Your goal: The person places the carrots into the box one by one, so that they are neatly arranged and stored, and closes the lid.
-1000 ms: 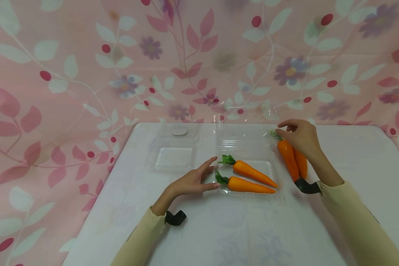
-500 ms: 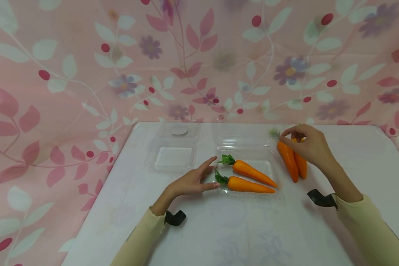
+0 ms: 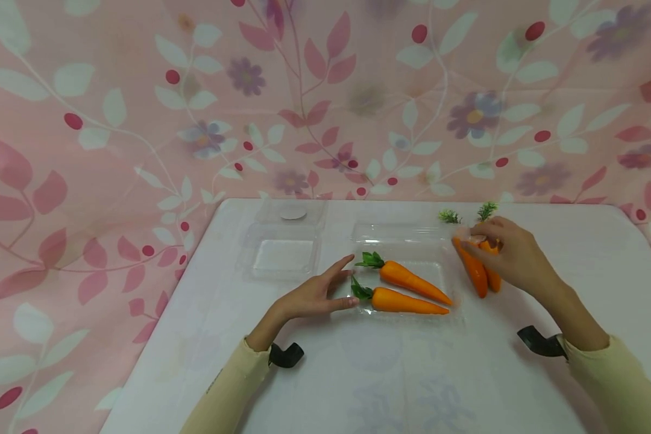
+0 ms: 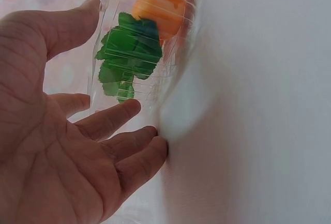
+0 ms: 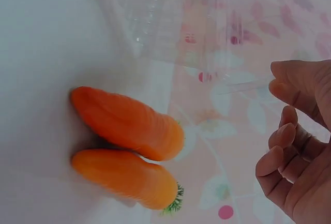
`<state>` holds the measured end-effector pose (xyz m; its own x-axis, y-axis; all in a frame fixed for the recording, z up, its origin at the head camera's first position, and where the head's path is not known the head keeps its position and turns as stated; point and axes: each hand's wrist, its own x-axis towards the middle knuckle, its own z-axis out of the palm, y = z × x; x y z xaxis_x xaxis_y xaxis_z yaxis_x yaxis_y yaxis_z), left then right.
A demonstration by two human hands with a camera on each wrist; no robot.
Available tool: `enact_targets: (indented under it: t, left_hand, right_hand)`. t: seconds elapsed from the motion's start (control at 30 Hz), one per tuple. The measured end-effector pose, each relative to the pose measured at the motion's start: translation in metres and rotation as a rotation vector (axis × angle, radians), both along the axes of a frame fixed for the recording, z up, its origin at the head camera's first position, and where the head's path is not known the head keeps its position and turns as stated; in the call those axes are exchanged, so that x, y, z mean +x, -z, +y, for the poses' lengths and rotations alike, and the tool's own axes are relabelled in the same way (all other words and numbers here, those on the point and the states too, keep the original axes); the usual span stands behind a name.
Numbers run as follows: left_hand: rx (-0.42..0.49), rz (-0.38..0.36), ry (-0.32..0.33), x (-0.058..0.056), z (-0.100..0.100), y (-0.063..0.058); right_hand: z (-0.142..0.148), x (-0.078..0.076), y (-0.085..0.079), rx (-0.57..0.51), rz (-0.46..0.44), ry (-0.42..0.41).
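Two orange carrots with green leafy tops, an upper one [image 3: 415, 282] and a lower one [image 3: 404, 301], lie in a clear plastic clamshell box [image 3: 439, 271]. My right hand [image 3: 512, 250] pinches the edge of the box's tilted lid [image 3: 396, 232] between thumb and index finger; the right wrist view shows the thin clear edge at those fingertips. At the box's left side, my left hand [image 3: 317, 295] has its fingers spread, fingertips right at the ribbed wall by the leaves [image 4: 129, 48]. Just below the right hand, two more carrots [image 5: 129, 123] rest on the table, partly hidden in the head view.
A second clear clamshell box [image 3: 284, 256] stands with its lid up at the back left of the white table [image 3: 325, 374]. A pink floral cloth [image 3: 325, 108] hangs behind the table's back edge.
The right hand has come toward me and slightly right, and the lid has swung down from nearly upright. The left hand has stayed at the box.
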<state>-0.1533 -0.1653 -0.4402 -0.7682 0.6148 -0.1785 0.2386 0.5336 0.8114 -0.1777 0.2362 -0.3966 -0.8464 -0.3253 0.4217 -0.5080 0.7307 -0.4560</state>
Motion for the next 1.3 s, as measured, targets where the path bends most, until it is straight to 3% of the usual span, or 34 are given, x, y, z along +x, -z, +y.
enact_targets:
  t: [0.27,0.53,0.7,0.83,1.07,1.3]
  left_hand:
    - [0.007,-0.004,-0.018,0.002,0.001,0.001]
    - [0.053,-0.005,-0.066,0.009,0.001,-0.002]
    - [0.102,-0.063,-0.088,0.012,-0.005,-0.004]
    - [0.164,-0.179,-0.107,0.017,-0.011,-0.01]
    - [0.352,-0.506,-0.202,0.025,-0.013,-0.023]
    - [0.404,-0.666,-0.279,0.029,-0.002,-0.028]
  right_hand:
    - [0.004,0.011,0.01,0.043,0.031,-0.036]
    - [0.0,0.02,0.023,0.05,0.031,-0.005]
    - [-0.003,0.023,0.03,0.038,0.085,0.006]
    - [-0.004,0.024,0.032,0.032,0.135,-0.004]
    - [-0.003,0.028,0.033,0.029,0.154,-0.009]
    - [-0.004,0.03,0.037,0.027,0.122,-0.001]
